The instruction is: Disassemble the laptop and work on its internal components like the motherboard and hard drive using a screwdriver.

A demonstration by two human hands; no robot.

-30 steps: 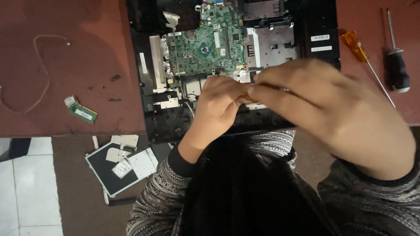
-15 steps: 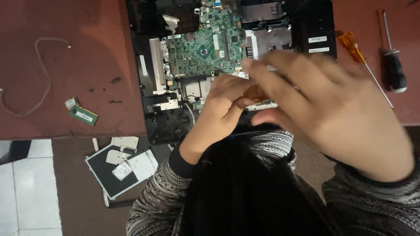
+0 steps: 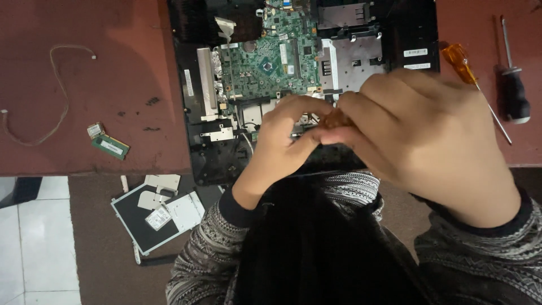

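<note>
An opened black laptop base (image 3: 212, 158) lies on the red table (image 3: 101, 73), its green circuit board (image 3: 265, 56) bare. My left hand (image 3: 279, 144) and my right hand (image 3: 420, 133) meet above the base's near edge. The fingertips of both pinch a small amber-brown object (image 3: 337, 118), which is mostly hidden by the fingers. My right hand is large and close to the camera and covers the base's right front part. My patterned sleeves and dark lap fill the bottom of the view.
An orange-handled screwdriver (image 3: 460, 62) and a black-handled screwdriver (image 3: 515, 99) lie at the right. A green memory module (image 3: 111, 147), a small card (image 3: 95, 130) and a thin white cable (image 3: 56, 101) lie at the left. A flat drive with loose metal plates (image 3: 155, 217) rests below the table edge, beside white floor tiles (image 3: 28, 243).
My right hand has risen toward the camera and spread wider over the laptop. The amber-brown object now shows between the fingertips. My left hand has stayed at about the same spot.
</note>
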